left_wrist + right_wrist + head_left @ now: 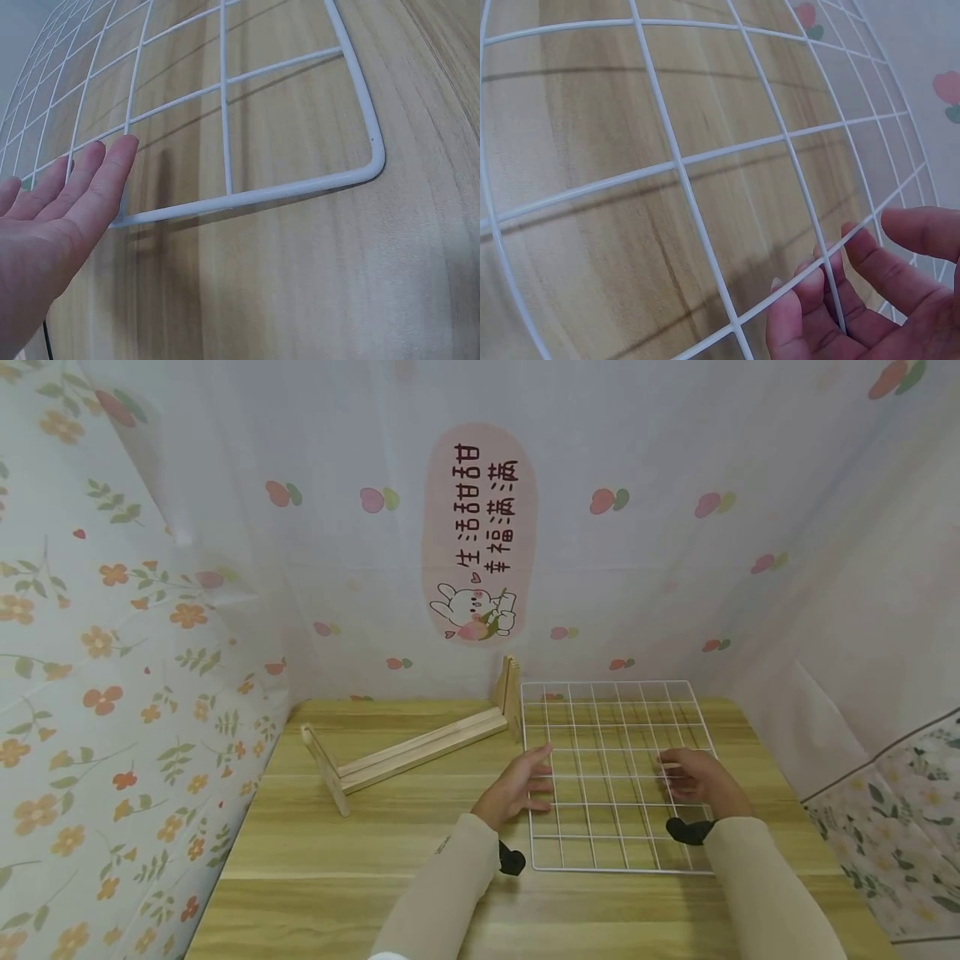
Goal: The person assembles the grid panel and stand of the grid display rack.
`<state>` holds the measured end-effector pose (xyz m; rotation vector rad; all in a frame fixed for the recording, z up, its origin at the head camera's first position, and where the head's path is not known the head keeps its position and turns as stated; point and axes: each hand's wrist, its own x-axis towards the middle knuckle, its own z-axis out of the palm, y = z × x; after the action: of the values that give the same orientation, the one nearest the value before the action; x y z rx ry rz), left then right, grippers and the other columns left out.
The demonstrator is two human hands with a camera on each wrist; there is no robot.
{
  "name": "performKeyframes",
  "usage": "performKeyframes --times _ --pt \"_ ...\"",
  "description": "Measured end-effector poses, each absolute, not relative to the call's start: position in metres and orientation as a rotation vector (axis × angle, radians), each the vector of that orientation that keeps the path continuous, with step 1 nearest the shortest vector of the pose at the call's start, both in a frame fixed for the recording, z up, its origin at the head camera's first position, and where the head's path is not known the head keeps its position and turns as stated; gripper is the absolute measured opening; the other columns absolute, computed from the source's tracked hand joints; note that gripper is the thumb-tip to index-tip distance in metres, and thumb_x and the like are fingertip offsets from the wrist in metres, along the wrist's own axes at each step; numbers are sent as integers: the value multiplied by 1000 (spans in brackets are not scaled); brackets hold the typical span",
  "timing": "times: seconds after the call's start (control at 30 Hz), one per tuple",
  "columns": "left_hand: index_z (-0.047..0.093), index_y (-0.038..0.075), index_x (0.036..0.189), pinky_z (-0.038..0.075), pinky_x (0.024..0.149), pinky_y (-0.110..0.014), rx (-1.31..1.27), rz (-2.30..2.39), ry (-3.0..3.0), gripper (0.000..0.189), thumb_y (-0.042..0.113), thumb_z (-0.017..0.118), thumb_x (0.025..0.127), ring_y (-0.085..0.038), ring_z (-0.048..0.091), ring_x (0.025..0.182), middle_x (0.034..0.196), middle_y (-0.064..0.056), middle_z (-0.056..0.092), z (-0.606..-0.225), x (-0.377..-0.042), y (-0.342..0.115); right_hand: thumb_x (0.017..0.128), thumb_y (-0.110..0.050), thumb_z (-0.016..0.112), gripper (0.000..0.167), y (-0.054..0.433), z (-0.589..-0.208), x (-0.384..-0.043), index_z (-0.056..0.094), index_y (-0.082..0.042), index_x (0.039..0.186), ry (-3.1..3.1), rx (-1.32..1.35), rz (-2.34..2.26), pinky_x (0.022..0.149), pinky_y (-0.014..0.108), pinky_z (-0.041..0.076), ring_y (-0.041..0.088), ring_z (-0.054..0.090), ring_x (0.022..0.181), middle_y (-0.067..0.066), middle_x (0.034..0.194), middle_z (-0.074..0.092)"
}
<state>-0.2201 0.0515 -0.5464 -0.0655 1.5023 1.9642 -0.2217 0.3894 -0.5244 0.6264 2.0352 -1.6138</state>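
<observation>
Our right hand [696, 778] grips the white wire grid [600, 777], fingers curled beneath its wires; our left hand [516, 787] lies relaxed at the opposite edge, fingers nearly straight; the grid spans between our hands over the table [315, 877]; ahead and left of our left hand stands a wooden rack [427, 750].

place: we see a cloth-lined table nook, homelike in look, though we cannot tell if it is a home | walls: we have floral cloth [105, 693] at left and a back cloth [337, 564] with cartoon rabbit [467, 606] and chinese lettering [467, 506] | surface: we look down on a wood-grain tabletop [300, 885]
</observation>
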Motion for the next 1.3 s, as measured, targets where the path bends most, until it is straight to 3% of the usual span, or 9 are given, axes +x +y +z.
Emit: performKeyframes --times 0.27,0.43,0.77,1.3 --pt "34 14 149 47 92 -63 5 1953 1546 72 55 52 94 -48 44 128 148 -27 36 -540 -220 50 100 -24 52 17 393 -525 -222 67 -19 94 1977 616 -1703 68 28 55 12 59 76 1 89 60" --pt "36 15 148 47 92 -62 25 1944 1567 71 56 54 93 -48 44 128 148 -25 37 -537 -221 51 100 -23 52 23 395 -521 -220 67 -25 83 1939 612 -1740 68 28 55 12 59 76 -2 86 60" --pt "33 12 150 44 95 -65 56 1986 1540 71 50 54 95 -49 39 132 151 -25 35 -531 -222 54 99 -24 54 15 393 -507 -221 65 -22 91 1934 576 -1794 74 30 56 12 58 80 -4 87 61" --pt "35 12 150 44 97 -61 124 1989 1581 67 49 52 97 -46 42 132 142 -13 49 -515 -229 51 101 -23 54 14 391 -490 -220 63 -25 90 2006 444 -1851 81 34 56 12 59 84 -6 89 59"
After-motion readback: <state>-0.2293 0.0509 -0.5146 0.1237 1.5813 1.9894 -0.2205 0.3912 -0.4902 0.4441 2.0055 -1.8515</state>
